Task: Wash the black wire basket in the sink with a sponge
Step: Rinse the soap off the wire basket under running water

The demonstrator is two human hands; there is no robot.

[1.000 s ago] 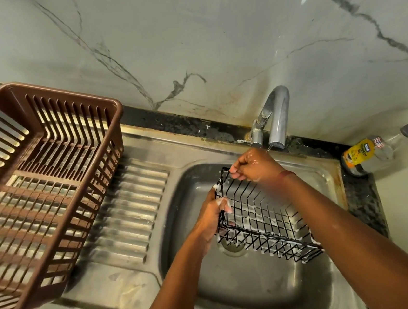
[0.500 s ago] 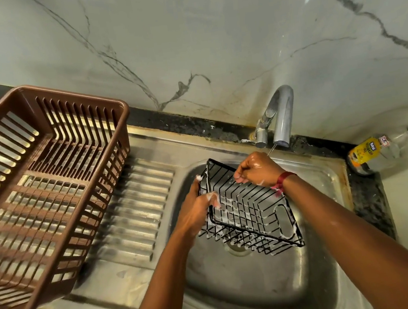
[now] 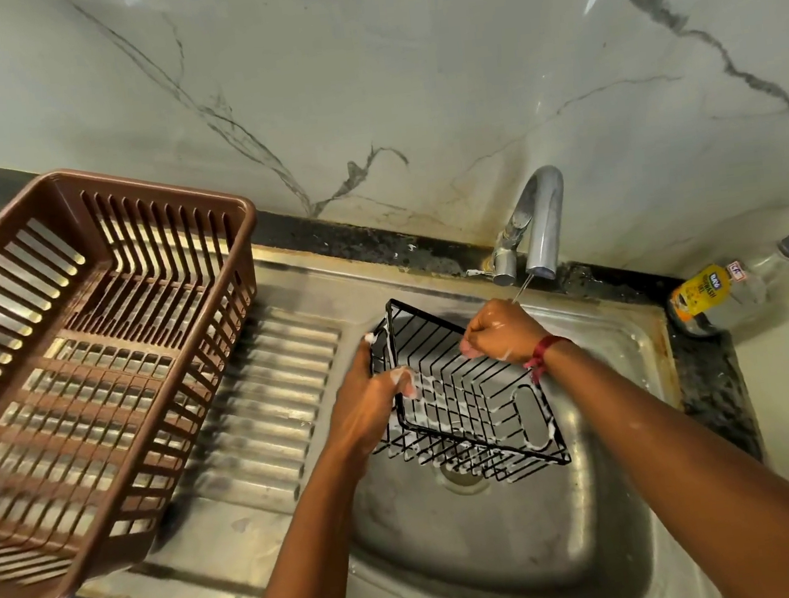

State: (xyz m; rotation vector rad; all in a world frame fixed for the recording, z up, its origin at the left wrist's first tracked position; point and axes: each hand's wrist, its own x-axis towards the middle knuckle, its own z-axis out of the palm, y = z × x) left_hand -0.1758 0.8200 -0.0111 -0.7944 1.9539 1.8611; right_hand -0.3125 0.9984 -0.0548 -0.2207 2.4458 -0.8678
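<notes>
Steel sink (image 3: 648, 506), both hands gripping black wire basket (image 3: 472, 407)

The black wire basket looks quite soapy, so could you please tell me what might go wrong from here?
1. Foam coats the black wire basket, and the left hand and right hand gripping it look wet, so it could slip and drop into the sink.
2. The tap gives only a thin trickle, landing near the right hand, so suds may not rinse off the wires.
</notes>
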